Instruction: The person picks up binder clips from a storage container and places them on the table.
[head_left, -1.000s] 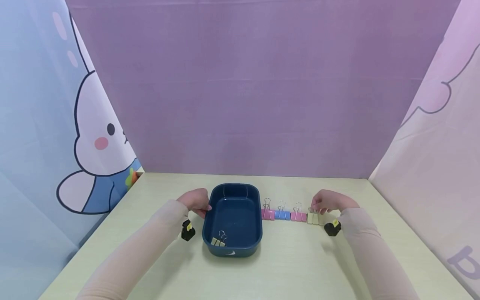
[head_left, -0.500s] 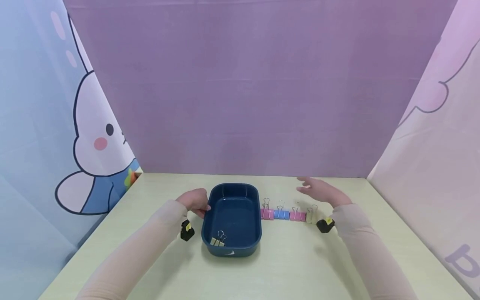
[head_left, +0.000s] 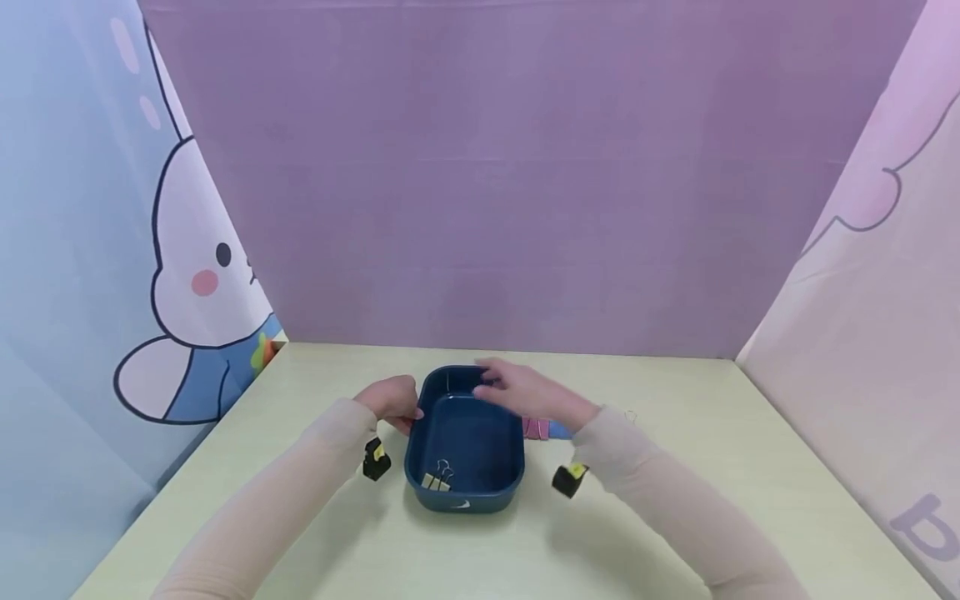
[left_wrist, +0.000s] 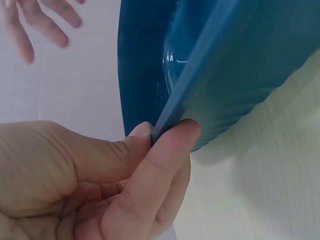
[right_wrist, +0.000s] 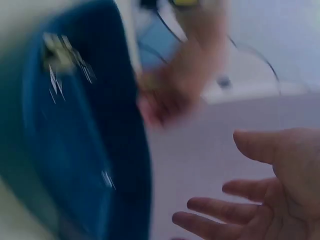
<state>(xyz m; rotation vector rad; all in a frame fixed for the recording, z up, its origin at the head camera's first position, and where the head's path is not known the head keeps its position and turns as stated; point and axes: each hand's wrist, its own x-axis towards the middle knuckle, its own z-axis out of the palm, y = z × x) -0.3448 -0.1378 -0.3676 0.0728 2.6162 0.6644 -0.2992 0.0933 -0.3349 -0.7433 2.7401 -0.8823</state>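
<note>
A dark blue tray (head_left: 468, 502) stands on the table. My left hand (head_left: 390, 398) pinches its left rim between thumb and fingers, plain in the left wrist view. Inside, at the front left corner, lies a pale yellow binder clip (head_left: 433, 483). Over the tray's back right part hovers my right hand (head_left: 528, 392), its fingers spread and nothing in them. Right of the tray, a pink binder clip (head_left: 532, 429) and a blue binder clip (head_left: 557, 430) show partly. The right arm hides most of the others in that row; one wire handle (head_left: 631, 415) peeks out.
The pale table (head_left: 480, 558) reaches back to a purple cloth (head_left: 510, 183). Printed cloths hang at both sides, a rabbit one (head_left: 198, 250) on the left. A small black device (head_left: 377, 460) sits at the left wrist, and a similar device (head_left: 570, 481) at the right.
My right hand has left the pale yellow binder clip at the row's right end, risen, and moved left over the tray. The left hand and the tray have stayed put.
</note>
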